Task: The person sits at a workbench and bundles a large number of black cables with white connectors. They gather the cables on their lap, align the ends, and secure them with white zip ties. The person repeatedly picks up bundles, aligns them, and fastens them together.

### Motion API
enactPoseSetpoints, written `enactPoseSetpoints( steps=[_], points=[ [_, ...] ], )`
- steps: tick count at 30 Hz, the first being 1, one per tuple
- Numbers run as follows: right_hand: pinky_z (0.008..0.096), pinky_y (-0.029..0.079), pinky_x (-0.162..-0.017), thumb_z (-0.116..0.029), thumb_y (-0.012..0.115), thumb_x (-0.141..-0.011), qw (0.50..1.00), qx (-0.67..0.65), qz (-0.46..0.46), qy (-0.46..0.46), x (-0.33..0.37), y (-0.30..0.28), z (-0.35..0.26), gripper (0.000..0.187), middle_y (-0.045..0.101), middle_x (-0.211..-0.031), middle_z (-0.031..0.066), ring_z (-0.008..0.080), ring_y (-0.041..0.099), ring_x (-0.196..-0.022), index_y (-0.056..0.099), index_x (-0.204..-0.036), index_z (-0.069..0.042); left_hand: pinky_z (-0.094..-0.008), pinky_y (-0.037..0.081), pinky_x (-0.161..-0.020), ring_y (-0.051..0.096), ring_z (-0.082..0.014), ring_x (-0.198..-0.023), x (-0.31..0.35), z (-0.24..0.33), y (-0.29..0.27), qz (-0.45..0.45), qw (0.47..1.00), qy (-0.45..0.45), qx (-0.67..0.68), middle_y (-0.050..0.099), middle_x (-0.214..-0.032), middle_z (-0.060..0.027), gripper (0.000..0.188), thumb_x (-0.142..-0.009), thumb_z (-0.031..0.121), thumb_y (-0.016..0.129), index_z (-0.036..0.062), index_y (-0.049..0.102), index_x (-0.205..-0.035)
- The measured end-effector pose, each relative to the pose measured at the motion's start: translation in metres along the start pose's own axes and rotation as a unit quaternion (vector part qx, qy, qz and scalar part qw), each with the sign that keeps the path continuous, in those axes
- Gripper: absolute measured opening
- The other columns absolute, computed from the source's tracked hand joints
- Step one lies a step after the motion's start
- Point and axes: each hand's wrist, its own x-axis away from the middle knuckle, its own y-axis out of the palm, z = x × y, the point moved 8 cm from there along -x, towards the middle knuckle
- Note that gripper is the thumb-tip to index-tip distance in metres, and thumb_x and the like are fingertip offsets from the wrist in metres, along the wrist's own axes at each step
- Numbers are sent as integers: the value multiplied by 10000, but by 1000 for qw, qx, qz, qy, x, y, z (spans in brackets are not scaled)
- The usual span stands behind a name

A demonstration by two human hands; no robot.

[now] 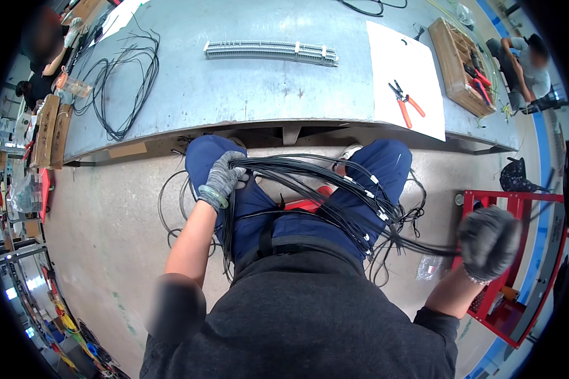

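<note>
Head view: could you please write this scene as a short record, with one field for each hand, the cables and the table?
Left hand: gloved, fingers closed on the black cables
Right hand: gloved, blurred, appears closed on strands leading to it
Cables: across the lap, white tags toward the right
Table: grey ribbed strip; orange-handled pliers on white sheet; wooden box with tools, at right
</note>
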Motion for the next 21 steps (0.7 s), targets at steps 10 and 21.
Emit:
enactPoseSetpoints(
  steps=[10, 21],
  points=[
    [180, 264, -219, -351, 291, -1028, 980, -186, 50, -44, -28, -12, -37, 537, 378, -349, -32, 45, 280, -223, 444, -575, -108, -329, 541, -641, 637, -185, -736, 1, 10, 3, 19, 921, 158, -356, 612, -930, -99, 302, -818, 3, 583, 71, 554, -1111],
    [194, 244, -265, -411, 380, -998, 958, -277, -15, -70, -108, 7, -14, 427, 281, -409, -64, 65, 284, -309, 567, -832, -64, -362, 412, -999, 514, -307, -1165, 89, 124, 67, -67, 845, 380, -370, 543, -1241, -149, 476, -822, 145, 632, 70, 507, -1275]
  ],
)
